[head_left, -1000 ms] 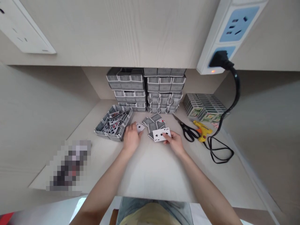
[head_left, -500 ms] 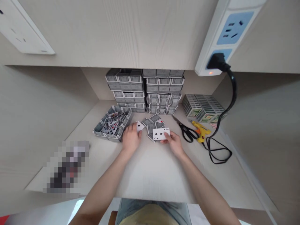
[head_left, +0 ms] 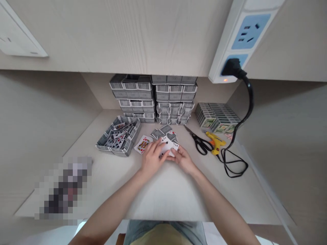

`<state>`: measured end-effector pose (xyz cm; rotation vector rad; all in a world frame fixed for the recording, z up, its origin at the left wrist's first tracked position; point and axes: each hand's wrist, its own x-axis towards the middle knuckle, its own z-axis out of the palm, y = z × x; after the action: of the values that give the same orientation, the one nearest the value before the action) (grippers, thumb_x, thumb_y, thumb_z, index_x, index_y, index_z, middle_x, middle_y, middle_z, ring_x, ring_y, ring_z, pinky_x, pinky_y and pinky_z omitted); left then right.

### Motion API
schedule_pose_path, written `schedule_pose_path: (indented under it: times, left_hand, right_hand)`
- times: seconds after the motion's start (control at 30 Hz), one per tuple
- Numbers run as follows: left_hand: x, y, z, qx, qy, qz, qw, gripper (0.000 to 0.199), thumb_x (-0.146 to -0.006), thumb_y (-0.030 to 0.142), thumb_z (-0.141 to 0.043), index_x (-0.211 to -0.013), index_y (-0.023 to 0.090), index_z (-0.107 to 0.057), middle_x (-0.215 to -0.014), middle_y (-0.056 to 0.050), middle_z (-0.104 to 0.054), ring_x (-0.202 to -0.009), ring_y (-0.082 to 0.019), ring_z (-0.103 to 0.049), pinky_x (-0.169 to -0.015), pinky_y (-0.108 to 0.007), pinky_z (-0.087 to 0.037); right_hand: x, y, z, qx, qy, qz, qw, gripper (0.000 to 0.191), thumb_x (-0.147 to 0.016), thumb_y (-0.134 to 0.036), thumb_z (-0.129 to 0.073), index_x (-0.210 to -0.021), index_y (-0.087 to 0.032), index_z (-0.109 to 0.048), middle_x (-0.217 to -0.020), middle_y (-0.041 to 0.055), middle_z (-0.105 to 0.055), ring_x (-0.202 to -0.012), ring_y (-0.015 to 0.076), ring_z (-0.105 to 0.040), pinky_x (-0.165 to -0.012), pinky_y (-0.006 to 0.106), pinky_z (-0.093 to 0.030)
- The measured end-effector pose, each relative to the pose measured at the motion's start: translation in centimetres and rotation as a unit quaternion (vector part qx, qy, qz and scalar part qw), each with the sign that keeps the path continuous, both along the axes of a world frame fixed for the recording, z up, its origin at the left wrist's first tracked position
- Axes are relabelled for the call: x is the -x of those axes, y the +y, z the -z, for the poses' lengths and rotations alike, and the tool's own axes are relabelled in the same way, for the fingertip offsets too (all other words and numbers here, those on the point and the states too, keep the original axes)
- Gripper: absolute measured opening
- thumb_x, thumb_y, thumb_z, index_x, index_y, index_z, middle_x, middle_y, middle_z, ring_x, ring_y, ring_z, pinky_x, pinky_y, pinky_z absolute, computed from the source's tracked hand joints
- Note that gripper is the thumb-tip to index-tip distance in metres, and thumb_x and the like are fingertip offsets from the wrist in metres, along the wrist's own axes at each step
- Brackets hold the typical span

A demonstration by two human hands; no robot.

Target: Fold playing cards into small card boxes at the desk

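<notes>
My left hand [head_left: 152, 157] grips a two of spades [head_left: 166, 144] between its fingers and thumb. Just to the right, my right hand [head_left: 184, 160] pinches a black three playing card [head_left: 175, 146], which the two partly overlaps. Beside my left fingertips a red face card [head_left: 143, 144] lies face up on the table. Behind both hands is a loose pile of grey-backed cards [head_left: 167, 130]. At the left stands an open tray made of folded cards [head_left: 125, 151], with several loose face-up cards inside.
Stacked boxes of folded cards [head_left: 175, 93] stand against the back wall. To the right are card packs [head_left: 219, 115], black scissors [head_left: 201, 144] and a yellow glue gun [head_left: 216, 142] with its coiled cord [head_left: 237, 175]. A power strip [head_left: 242, 44] hangs above. A blurred item [head_left: 68, 187] lies front left.
My left hand has moved right to meet my right hand, and the two now overlaps the three. The red face card is now visible on the table. The camera view has shifted slightly.
</notes>
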<state>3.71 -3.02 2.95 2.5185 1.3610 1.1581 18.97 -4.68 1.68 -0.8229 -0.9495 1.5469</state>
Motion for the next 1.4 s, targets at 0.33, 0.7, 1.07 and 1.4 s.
schedule_pose_path:
  times: [0.33, 0.7, 1.07, 1.4]
  left_hand:
    - [-0.9, -0.5, 0.1, 0.048, 0.020, 0.032, 0.998, 0.035, -0.084, 0.027, -0.043, -0.118, 0.022, -0.050, -0.135, -0.008, -0.039, -0.122, -0.023, -0.036, -0.100, -0.042, -0.032]
    - [-0.1, 1.7, 2.1, 0.348, -0.271, 0.019, 0.897, 0.031, -0.072, 0.028, -0.058, -0.100, 0.014, -0.057, -0.076, -0.004, -0.065, -0.068, -0.015, -0.061, -0.064, -0.027, -0.048]
    - [-0.2, 1.8, 1.5, 0.354, -0.299, 0.006, 0.886, 0.037, -0.059, 0.034, -0.068, -0.090, 0.014, -0.061, -0.051, 0.007, -0.044, -0.047, -0.008, -0.041, -0.048, -0.019, -0.034]
    - [3.4, 3.8, 0.0, 0.211, -0.187, -0.140, 0.949, 0.034, -0.073, 0.039, -0.053, -0.098, 0.016, -0.058, -0.061, 0.002, -0.056, -0.055, -0.012, -0.053, -0.055, -0.022, -0.040]
  right_hand:
    - [-0.2, 0.2, 0.2, 0.039, -0.021, 0.035, 0.998, 0.041, -0.064, -0.044, -0.066, -0.097, -0.019, -0.060, -0.093, 0.0049, -0.066, -0.079, 0.0205, -0.063, -0.068, 0.037, -0.054]
    - [-1.4, 1.1, 0.7, 0.060, -0.069, 0.141, 0.986, 0.039, -0.055, -0.038, -0.073, -0.084, -0.015, -0.063, -0.081, 0.0051, -0.069, -0.068, 0.0197, -0.064, -0.060, 0.035, -0.054]
    - [-1.1, 1.0, 0.9, 0.055, -0.131, 0.084, 0.986, 0.038, -0.054, -0.041, -0.073, -0.082, -0.016, -0.064, -0.075, 0.0040, -0.070, -0.063, 0.0197, -0.064, -0.057, 0.034, -0.054]
    - [-1.8, 1.3, 1.3, 0.054, -0.120, 0.122, 0.984, 0.036, -0.059, -0.040, -0.071, -0.085, -0.016, -0.064, -0.081, 0.0046, -0.070, -0.066, 0.0187, -0.064, -0.054, 0.030, -0.052]
